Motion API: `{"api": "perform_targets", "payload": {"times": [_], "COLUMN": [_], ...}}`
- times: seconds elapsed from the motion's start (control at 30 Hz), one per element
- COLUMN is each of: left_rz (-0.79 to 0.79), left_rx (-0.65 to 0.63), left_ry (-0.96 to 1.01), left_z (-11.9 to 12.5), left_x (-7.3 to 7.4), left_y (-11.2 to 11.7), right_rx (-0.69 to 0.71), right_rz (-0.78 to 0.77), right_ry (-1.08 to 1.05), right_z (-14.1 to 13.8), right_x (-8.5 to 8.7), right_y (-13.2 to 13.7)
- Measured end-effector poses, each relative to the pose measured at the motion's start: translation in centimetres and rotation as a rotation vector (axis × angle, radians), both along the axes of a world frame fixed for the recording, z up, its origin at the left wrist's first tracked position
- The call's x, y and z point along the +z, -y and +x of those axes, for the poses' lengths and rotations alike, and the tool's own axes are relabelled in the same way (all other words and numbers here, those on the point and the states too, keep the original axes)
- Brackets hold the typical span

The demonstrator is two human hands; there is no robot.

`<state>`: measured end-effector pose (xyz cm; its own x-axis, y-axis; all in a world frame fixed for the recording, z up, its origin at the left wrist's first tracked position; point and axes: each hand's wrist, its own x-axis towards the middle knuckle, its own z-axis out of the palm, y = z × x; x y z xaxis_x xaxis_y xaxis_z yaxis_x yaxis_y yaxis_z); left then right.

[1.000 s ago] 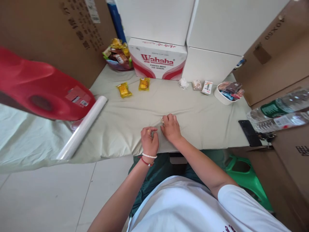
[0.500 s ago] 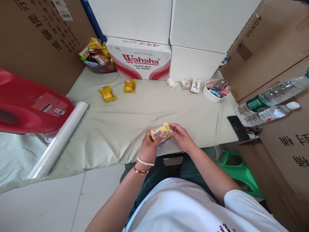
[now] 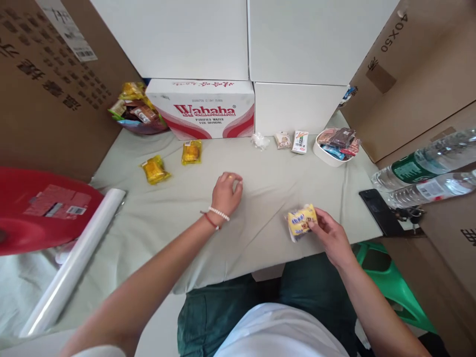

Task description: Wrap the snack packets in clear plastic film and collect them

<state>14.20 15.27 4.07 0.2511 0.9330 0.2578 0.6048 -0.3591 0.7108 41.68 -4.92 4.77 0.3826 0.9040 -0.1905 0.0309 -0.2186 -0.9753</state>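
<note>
A small yellow snack packet point(image 3: 302, 220) with blue lettering and clear wrapper at its left end is pinched by my right hand point(image 3: 329, 233), just over the table's front part. My left hand point(image 3: 226, 192) is over the middle of the table, its fingers loosely curved with a gap between thumb and forefinger. I see nothing in it. Beyond it, to the left, lie two yellow-wrapped cakes, one nearer the box point(image 3: 191, 152) and one farther left point(image 3: 155, 170).
A Wahaba-style printed water carton point(image 3: 208, 111) stands at the back. Near it are crumpled clear plastic point(image 3: 260, 141), two small packets point(image 3: 300, 142) and a white bowl of snacks point(image 3: 327, 156). Bottles point(image 3: 431, 191) and a phone point(image 3: 380, 212) are right; a plastic-film roll point(image 3: 74, 260) is left.
My left hand has let go of the snack packet and moved forward and left. My right hand has carried the packet to the right. The view has shifted.
</note>
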Motion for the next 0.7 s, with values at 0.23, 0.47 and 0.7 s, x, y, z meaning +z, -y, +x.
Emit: {"api": "perform_targets", "payload": {"times": [0.23,0.47,0.7], "left_rz": [0.024,-0.015,-0.317], "left_rx": [-0.169,-0.066,0.351], "left_ry": [-0.314,-0.115,-0.04], "left_z": [11.4,5.4,-12.4], "left_x": [-1.1,-1.5,2.1], "left_y": [-14.7,-11.9,7.8], "right_rx": [-0.016,0.185,0.594], "right_rz": [-0.178,-0.005,0.125], "right_ry": [0.033,0.293,0.918], "right_z": [3.9,6.9,2.6], "right_x": [-1.5,2.6,3.7], "right_y": [4.1,-8.1,-33.3]}}
